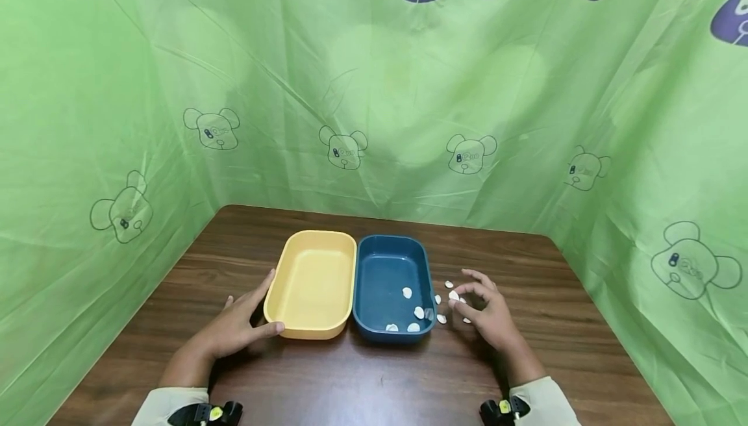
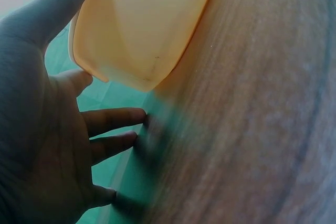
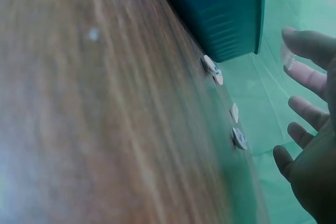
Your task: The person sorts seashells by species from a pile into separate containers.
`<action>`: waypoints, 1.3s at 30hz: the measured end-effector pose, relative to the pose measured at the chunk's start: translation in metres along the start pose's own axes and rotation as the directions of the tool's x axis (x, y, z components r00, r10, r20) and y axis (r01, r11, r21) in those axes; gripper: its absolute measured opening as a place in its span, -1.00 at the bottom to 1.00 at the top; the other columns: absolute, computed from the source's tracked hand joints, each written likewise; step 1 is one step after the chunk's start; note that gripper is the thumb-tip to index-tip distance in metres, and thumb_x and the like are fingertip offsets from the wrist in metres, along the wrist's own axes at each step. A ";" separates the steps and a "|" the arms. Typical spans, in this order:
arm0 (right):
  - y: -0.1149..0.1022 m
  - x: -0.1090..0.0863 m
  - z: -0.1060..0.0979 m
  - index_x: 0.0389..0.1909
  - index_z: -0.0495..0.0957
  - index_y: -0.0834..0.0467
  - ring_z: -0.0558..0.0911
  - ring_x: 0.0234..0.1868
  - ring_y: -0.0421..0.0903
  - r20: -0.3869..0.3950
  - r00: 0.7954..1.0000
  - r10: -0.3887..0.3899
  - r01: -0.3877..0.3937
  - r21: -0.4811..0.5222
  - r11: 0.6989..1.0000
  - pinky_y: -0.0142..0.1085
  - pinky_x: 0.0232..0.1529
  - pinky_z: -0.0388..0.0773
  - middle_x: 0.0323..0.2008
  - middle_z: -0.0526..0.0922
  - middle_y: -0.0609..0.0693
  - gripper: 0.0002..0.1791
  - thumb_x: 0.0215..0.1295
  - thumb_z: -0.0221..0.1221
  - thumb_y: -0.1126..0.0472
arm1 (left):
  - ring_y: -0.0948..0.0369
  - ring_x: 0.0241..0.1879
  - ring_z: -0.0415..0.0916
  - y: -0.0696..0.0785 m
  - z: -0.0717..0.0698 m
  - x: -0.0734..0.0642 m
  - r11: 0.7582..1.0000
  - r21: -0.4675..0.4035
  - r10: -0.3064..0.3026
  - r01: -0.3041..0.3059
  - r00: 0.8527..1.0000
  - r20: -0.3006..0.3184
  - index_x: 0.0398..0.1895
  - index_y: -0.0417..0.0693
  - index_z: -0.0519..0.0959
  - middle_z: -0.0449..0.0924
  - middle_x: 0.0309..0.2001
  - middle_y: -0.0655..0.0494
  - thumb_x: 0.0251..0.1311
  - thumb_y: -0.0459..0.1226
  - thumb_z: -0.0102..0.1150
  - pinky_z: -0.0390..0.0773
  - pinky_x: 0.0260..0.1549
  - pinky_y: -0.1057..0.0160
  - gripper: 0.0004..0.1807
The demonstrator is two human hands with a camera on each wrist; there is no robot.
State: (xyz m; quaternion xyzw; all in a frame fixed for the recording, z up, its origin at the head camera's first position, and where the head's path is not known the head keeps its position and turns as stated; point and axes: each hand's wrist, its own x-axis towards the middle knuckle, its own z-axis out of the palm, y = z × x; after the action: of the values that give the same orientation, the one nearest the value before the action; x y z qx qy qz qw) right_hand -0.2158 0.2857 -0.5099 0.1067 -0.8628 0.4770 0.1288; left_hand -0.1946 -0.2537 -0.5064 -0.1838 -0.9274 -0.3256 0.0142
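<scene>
My left hand [image 1: 236, 328] rests against the near left corner of a yellow bin [image 1: 271, 309], thumb and index finger touching its rim. In the left wrist view, the other fingers [image 2: 113, 121] are spread below the yellow bin [image 2: 152, 24] and hold nothing. Right of the blue bin [image 1: 429, 263], my right hand [image 1: 491, 312] pinches a small white shell [image 1: 453, 295] between thumb and index finger, above the table. The pinched shell [image 3: 287, 56] looks thin and pale in the right wrist view. Several white shells [image 1: 419, 312] lie in the blue bin's near part.
More loose shells lie on the wooden table [image 1: 397, 380] between the blue bin and my right hand, one shell [image 1: 441, 319] close to the bin's wall. The two bins stand side by side. A green patterned curtain [image 1: 374, 88] surrounds the table's back and sides.
</scene>
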 end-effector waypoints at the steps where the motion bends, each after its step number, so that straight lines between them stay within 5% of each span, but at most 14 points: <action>1: -0.002 0.001 0.001 -0.18 0.78 0.06 0.41 0.54 0.30 -0.004 1.000 -0.002 0.002 -0.011 1.000 0.21 0.43 0.30 0.47 0.54 0.24 -0.84 0.28 0.56 0.23 | -0.54 0.59 0.19 0.000 0.000 0.000 1.000 -0.002 0.000 0.000 1.000 -0.002 0.85 0.23 -0.16 0.17 0.71 -0.30 0.30 0.13 0.44 -0.13 0.25 -0.91 0.23; 8: -0.012 0.009 0.002 -0.14 0.79 0.09 0.47 0.47 0.22 -0.022 1.000 0.005 -0.005 -0.027 1.000 0.22 0.29 0.52 0.42 0.58 0.15 -0.83 0.31 0.55 0.22 | -0.54 0.59 0.18 0.001 -0.002 0.002 1.000 -0.012 -0.003 0.003 1.000 0.004 0.85 0.27 -0.16 0.13 0.73 -0.27 0.31 0.13 0.45 -0.15 0.26 -0.91 0.23; 28: -0.041 0.030 0.037 -0.16 0.79 0.08 0.46 0.42 0.19 0.004 1.000 -0.020 0.020 0.015 1.000 0.00 0.17 0.52 0.37 0.60 0.23 -0.82 0.27 0.57 0.22 | -0.54 0.59 0.18 0.003 -0.002 0.002 1.000 -0.014 -0.001 0.001 1.000 0.010 0.85 0.26 -0.16 0.15 0.72 -0.28 0.31 0.12 0.45 -0.16 0.26 -0.92 0.23; 39: -0.051 0.033 0.062 -0.17 0.80 0.09 0.22 0.65 0.34 0.054 0.999 0.011 -0.011 0.000 1.000 0.44 0.49 0.30 0.55 0.44 0.33 -0.82 0.27 0.57 0.22 | -0.54 0.61 0.14 0.002 -0.001 0.001 0.999 -0.027 -0.017 0.017 1.000 0.020 0.85 0.27 -0.17 0.11 0.74 -0.27 0.32 0.13 0.44 -0.19 0.27 -0.90 0.22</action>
State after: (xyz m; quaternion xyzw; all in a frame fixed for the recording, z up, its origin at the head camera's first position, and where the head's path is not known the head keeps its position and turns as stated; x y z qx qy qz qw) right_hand -0.2383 0.2040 -0.4904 0.1146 -0.8664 0.4751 0.1029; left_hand -0.1947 -0.2529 -0.5048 -0.1793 -0.9244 -0.3365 -0.0005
